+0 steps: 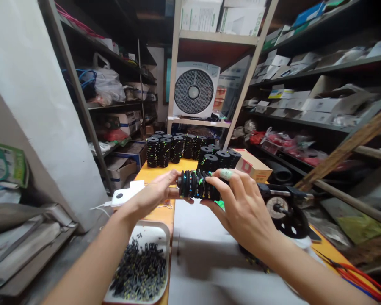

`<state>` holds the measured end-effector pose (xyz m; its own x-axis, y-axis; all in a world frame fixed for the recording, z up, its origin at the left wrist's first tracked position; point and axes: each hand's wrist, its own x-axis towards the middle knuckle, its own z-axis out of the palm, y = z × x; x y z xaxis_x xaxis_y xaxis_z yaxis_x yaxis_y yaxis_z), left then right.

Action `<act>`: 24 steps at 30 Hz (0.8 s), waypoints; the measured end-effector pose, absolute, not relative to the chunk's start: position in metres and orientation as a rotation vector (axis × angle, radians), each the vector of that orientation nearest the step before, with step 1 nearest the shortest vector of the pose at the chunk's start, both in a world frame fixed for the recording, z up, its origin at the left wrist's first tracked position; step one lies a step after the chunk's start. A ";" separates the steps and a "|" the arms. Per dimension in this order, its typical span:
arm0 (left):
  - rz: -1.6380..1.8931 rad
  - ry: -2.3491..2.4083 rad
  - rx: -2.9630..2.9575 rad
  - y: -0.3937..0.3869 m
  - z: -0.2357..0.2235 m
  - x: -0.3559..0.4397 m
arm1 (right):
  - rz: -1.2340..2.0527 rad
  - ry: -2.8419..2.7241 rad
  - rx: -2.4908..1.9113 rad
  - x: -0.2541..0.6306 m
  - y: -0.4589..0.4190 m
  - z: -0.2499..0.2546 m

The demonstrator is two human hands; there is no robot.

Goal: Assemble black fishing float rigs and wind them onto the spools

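A black ribbed spool [195,185] with small green, yellow and blue bits along its side lies level in front of me, above the table. My left hand [165,188] grips its left end, thumb above and fingers below. At the other end, my right hand [238,195] has its fingers closed around the spool; a pale green wrap covers part of one finger. The far right end is hidden behind that hand. Similar black spools [165,150] stand upright in a group at the back of the yellow table [146,171].
A white tray [169,254] of small dark parts with yellowish ends sits at lower left. Near it lies a white device [123,195] with a cable. To the right are a dark machine with a round disc [277,209], a cardboard box [252,165] and red cables [358,275]. A box fan [197,89] stands behind.
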<state>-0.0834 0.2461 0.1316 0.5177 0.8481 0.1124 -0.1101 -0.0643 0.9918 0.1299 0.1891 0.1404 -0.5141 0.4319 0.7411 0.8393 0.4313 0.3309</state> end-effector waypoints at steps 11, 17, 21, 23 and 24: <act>1.099 0.744 1.222 0.176 0.094 -0.064 | -0.913 -2.126 -1.027 0.132 0.192 0.141; 1.124 0.835 1.276 0.181 0.095 -0.054 | -0.854 -2.164 -0.983 0.135 0.195 0.141; 1.113 0.857 1.300 0.183 0.093 -0.055 | -0.841 -2.180 -0.964 0.136 0.196 0.143; 1.127 0.866 1.301 0.186 0.092 -0.057 | -0.820 -2.207 -0.943 0.137 0.197 0.147; 1.133 0.866 1.301 0.187 0.093 -0.057 | -0.799 -2.228 -0.936 0.138 0.198 0.150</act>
<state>-0.0572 0.1871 0.0926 0.2621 0.9581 0.1152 -0.1408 -0.0802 0.9868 0.1382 0.1978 0.1503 -0.5801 0.4121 0.7026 0.7648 0.5724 0.2957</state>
